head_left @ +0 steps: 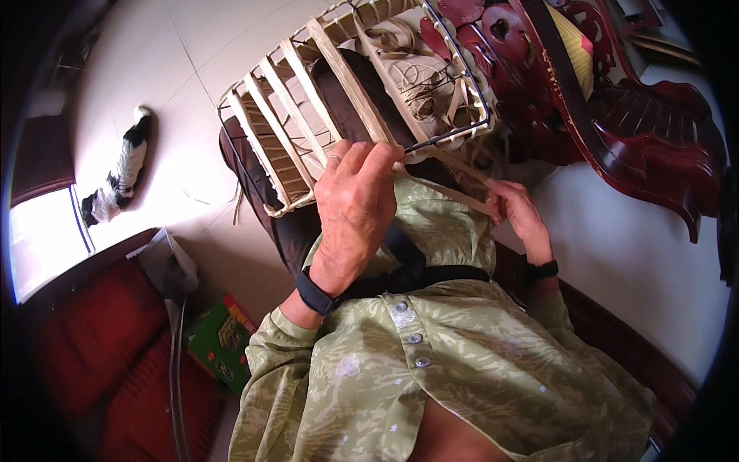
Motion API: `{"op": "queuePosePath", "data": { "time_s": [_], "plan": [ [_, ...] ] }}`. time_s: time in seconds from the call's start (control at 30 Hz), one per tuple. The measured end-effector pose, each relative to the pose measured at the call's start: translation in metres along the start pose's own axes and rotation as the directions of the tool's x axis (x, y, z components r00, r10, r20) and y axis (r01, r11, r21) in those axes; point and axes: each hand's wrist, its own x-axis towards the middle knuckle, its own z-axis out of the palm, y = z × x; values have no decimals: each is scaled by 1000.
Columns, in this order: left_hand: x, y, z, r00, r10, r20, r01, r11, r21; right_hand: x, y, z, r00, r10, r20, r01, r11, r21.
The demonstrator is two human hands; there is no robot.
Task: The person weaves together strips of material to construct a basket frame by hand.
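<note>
Across my lap rests a basket frame (453,137) of black wire, partly wrapped and crossed with flat tan strips. My left hand (356,206) is closed at the near edge of the frame, its fingertips pinching the rim where a wide strip (350,81) ends. What lies right under those fingers is partly hidden. To the right, my right hand (520,214) pinches a loose flat strip (460,197) that runs from the rim near my left hand. Inside the frame lie a tangle of thin cord (416,86) and curled strips.
A carved dark red wooden chair (616,142) stands close on the right. On the tiled floor at the left lies a black-and-white cat (123,173). Nearer, at lower left, are a green box (221,344) and a red seat (100,331).
</note>
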Motion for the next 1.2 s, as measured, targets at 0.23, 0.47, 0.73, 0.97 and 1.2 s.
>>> {"op": "queuePosePath", "data": {
  "time_s": [0.23,0.47,0.73,0.97,1.2],
  "plan": [
    [8,-2,6,999,44,-11,-44,998,-48,49,69,-50,832,58,-552,-86,996,-25],
    [5,-1,4,1000,23,-8,-23,999,-48,-27,-39,121,733,-680,-26,462,525,-715],
    [4,0,3,1000,-26,12,27,999,-45,-9,-33,139,685,-722,-100,509,572,-643],
    [5,6,-2,996,-81,42,84,994,-67,-4,-10,46,886,-417,-204,101,603,-791],
    [9,0,1,999,-21,27,23,996,-81,42,39,-60,912,-258,-319,-307,88,-948]
  ]
}}
